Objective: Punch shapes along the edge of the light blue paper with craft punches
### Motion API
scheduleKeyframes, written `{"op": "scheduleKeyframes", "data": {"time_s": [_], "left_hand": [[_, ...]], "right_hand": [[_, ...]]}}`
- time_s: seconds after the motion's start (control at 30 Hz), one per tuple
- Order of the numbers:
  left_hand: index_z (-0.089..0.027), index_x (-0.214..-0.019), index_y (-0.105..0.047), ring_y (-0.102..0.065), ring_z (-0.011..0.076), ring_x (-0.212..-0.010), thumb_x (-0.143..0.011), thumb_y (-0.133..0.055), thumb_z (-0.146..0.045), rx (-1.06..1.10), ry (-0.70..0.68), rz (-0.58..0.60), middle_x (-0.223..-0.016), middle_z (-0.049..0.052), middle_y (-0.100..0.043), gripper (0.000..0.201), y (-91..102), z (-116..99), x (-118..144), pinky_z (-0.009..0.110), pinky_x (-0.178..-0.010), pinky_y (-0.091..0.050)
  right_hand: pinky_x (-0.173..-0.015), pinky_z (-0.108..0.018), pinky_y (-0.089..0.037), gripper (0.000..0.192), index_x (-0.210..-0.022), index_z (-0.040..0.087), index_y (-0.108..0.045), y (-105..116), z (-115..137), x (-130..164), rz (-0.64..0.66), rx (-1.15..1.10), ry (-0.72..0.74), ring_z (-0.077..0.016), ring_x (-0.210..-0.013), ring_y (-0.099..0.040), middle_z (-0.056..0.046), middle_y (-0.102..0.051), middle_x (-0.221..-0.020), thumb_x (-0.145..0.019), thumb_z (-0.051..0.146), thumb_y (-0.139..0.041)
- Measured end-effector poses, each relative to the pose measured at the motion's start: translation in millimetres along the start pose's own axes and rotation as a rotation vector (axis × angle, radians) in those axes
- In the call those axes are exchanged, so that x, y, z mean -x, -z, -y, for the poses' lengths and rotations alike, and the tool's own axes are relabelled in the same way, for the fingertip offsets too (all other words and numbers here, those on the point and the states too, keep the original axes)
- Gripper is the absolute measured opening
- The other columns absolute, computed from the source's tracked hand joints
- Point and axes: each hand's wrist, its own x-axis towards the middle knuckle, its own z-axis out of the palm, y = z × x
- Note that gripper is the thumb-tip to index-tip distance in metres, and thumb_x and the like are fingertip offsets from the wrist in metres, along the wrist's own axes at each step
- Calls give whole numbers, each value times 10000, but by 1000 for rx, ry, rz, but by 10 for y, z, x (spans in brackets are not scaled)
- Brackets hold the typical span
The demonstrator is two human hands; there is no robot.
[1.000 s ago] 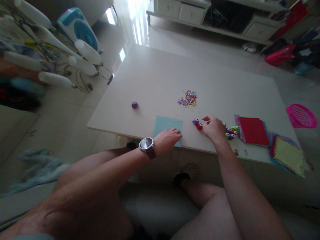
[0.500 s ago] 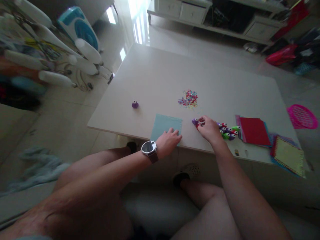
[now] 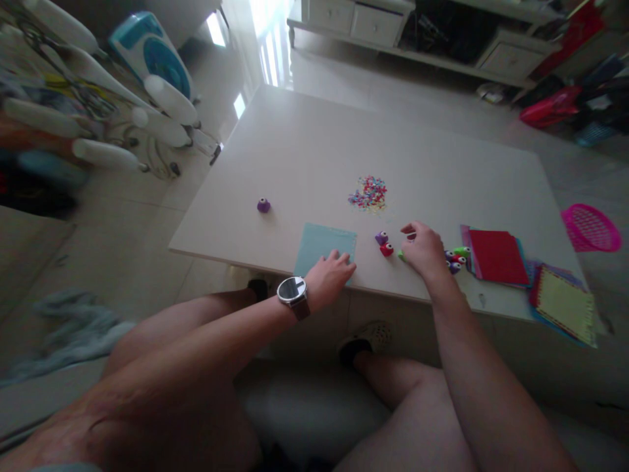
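Observation:
My left hand (image 3: 331, 272) lies spread on a light blue paper sheet (image 3: 314, 242) at the table's near edge. A watch is on that wrist. My right hand (image 3: 423, 250) is curled low over the table, closed by a small green toy (image 3: 401, 255) that shows at its thumb side; most of this toy is hidden. Left of the hand stand a purple googly-eyed toy (image 3: 382, 238) and a red googly-eyed toy (image 3: 386, 250), close together. Behind the hand, to the right, is a cluster of similar toys (image 3: 458, 257), partly covered.
A lone purple toy (image 3: 264, 205) stands on the table's left part. Colourful confetti (image 3: 369, 194) lies in a pile beyond the blue sheet. Red sheets (image 3: 498, 257) and yellow scalloped sheets (image 3: 565, 301) are stacked at the right. A pink basket (image 3: 590, 227) is past the table's right edge.
My right hand has moved right, away from the purple and red toys, which now stand uncovered. A green toy shows by its thumb. My left hand stays on the blue sheet.

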Motion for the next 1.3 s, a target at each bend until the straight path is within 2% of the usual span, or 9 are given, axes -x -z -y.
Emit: {"op": "scheduleKeyframes", "data": {"time_s": [0.27,0.43,0.6,0.73,0.93,1.13,1.3], "left_hand": [[-127,-1244,-621,-523,301,-1229,-944,-496,-46,15,39,10,-1339,148,-595,335,52,4,-1,449,-967,-564],[-132,-1217,-628,-529,302,-1220,-937,-470,-23,19,68,3,-1338,156,-589,339,75,-14,0,442,-915,-576],[-139,-1213,-631,-530,301,-1204,-938,-468,-17,11,74,-2,-1322,155,-591,342,79,-18,-5,433,-884,-580],[-145,-1198,-634,-528,297,-1197,-935,-483,-17,6,75,0,-1313,153,-591,329,88,-18,-8,427,-874,-586],[-145,-1229,-629,-529,302,-1220,-950,-470,-22,7,80,23,-1336,146,-585,343,115,-35,-7,465,-926,-597],[-152,-1214,-628,-529,297,-1201,-943,-464,-13,11,68,8,-1325,142,-591,346,82,-20,-14,441,-908,-591],[-135,-1170,-629,-530,301,-1157,-965,-465,-70,16,55,-28,-1262,153,-600,270,17,-14,-35,445,-881,-582]], "right_hand": [[-764,-338,-486,337,-1046,192,-690,158,-210,-48,-92,-12,-115,-242,-840,-673,-102,-752,-1037,-760,79,-552],[-755,-329,-474,304,-977,202,-712,186,-202,-48,-12,45,-154,-256,-881,-686,-90,-764,-986,-728,84,-585],[-757,-334,-486,318,-1007,204,-738,194,-222,-48,28,110,-172,-264,-904,-699,-98,-771,-1008,-731,109,-614],[-760,-335,-503,269,-956,201,-756,157,-239,-39,120,143,-142,-263,-890,-706,-95,-773,-950,-722,123,-650],[-777,-332,-509,237,-970,201,-780,84,-221,-15,198,203,-80,-259,-896,-712,-99,-785,-977,-746,181,-707],[-719,-331,-511,174,-886,203,-774,63,-233,-3,262,212,-46,-239,-742,-692,-97,-772,-879,-722,164,-731],[-737,-345,-490,155,-821,207,-731,41,-246,17,293,236,24,-263,-804,-695,-96,-761,-876,-693,121,-727]]}}
